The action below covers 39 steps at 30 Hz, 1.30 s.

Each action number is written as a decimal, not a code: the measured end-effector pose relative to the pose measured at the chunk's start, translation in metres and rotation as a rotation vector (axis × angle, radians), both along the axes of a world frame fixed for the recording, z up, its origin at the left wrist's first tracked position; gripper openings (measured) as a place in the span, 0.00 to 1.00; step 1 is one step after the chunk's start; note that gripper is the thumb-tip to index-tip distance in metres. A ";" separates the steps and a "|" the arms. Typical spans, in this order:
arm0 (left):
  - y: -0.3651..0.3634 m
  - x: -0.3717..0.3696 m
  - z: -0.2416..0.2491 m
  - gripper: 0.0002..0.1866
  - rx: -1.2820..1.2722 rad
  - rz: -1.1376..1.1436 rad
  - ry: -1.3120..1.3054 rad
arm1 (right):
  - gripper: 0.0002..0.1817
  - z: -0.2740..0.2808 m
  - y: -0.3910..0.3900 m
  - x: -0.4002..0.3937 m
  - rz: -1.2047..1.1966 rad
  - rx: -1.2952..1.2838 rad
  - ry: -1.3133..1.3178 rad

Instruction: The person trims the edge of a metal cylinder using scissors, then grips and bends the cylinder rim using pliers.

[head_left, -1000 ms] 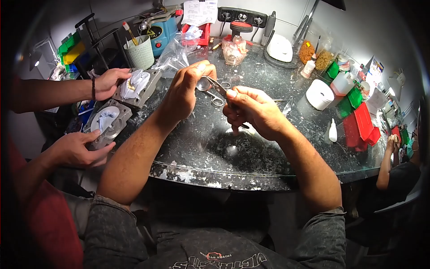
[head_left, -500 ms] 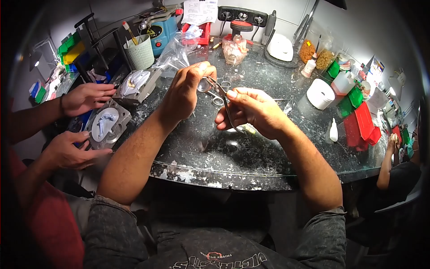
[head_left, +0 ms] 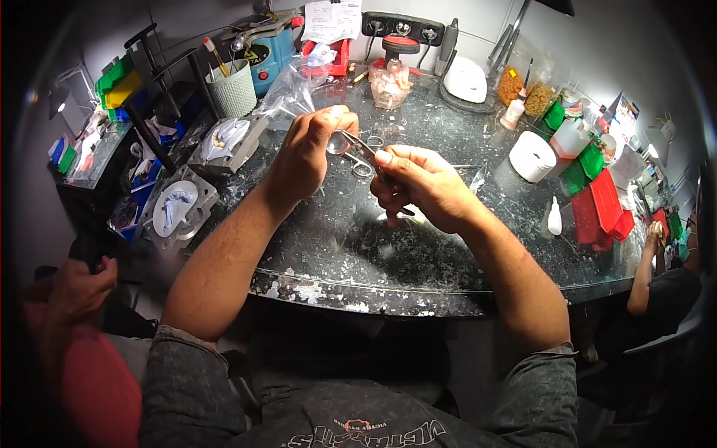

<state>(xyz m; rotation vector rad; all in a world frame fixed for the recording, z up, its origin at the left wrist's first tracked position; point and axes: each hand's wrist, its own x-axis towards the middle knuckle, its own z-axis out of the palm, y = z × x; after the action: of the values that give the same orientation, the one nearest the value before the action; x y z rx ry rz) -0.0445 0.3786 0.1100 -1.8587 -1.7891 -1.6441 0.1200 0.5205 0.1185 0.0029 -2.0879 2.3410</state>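
While the left hand [head_left: 306,153] pinches a small clear piece [head_left: 337,142] above the bench [head_left: 388,261], at twelve o'clock from the worker, the right hand [head_left: 418,187] is closed around pliers [head_left: 371,157] gripping it. Best keep both wrists steady and squeeze gently.

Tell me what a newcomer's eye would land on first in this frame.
First, the two hands raised at mid-bench: the left hand pinches a small shiny round piece while the right hand works metal pliers against it. Next, the dark speckled worktop under them. At the left edge lie two grey metal moulds with white plaster inside, and red bins stand at the right.
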 end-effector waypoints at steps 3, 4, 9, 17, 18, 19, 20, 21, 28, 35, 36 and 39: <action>0.003 -0.022 -0.013 0.08 0.163 -0.021 0.384 | 0.19 -0.006 0.003 -0.003 0.030 -0.063 0.043; 0.003 -0.026 -0.019 0.08 0.162 -0.022 0.383 | 0.19 -0.005 0.002 -0.003 0.030 -0.064 0.042; 0.003 -0.026 -0.019 0.08 0.135 -0.030 0.401 | 0.18 -0.003 0.002 -0.002 0.018 -0.059 -0.001; -0.001 -0.022 -0.015 0.08 0.069 -0.048 0.344 | 0.18 -0.004 0.002 -0.002 -0.005 0.005 0.005; -0.002 -0.021 -0.015 0.09 0.023 -0.033 0.312 | 0.18 -0.004 0.002 -0.001 -0.005 0.001 0.017; -0.002 -0.021 -0.012 0.09 0.024 -0.033 0.311 | 0.18 -0.003 0.003 -0.002 -0.005 0.002 0.017; -0.004 -0.016 -0.002 0.10 -0.025 -0.096 0.173 | 0.18 -0.002 0.005 -0.002 0.003 -0.035 0.024; -0.004 -0.012 0.005 0.12 -0.074 -0.158 0.034 | 0.18 -0.001 0.006 -0.001 0.009 -0.072 0.031; 0.001 0.012 0.009 0.22 0.135 0.009 0.097 | 0.16 0.004 0.003 0.001 -0.069 -0.204 0.119; 0.002 0.010 -0.001 0.09 0.024 0.062 -0.027 | 0.17 -0.002 -0.002 -0.001 -0.049 -0.152 0.145; 0.004 0.009 -0.003 0.11 0.058 0.068 -0.024 | 0.17 -0.001 -0.002 -0.001 -0.048 -0.150 0.146; 0.003 0.010 0.002 0.12 0.115 0.186 0.212 | 0.17 0.001 -0.004 0.001 -0.033 -0.195 0.125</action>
<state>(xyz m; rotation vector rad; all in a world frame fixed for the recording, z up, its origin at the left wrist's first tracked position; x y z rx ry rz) -0.0347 0.3821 0.1116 -1.6905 -1.6854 -1.3971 0.1206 0.5162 0.1199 0.1105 -1.7857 2.4446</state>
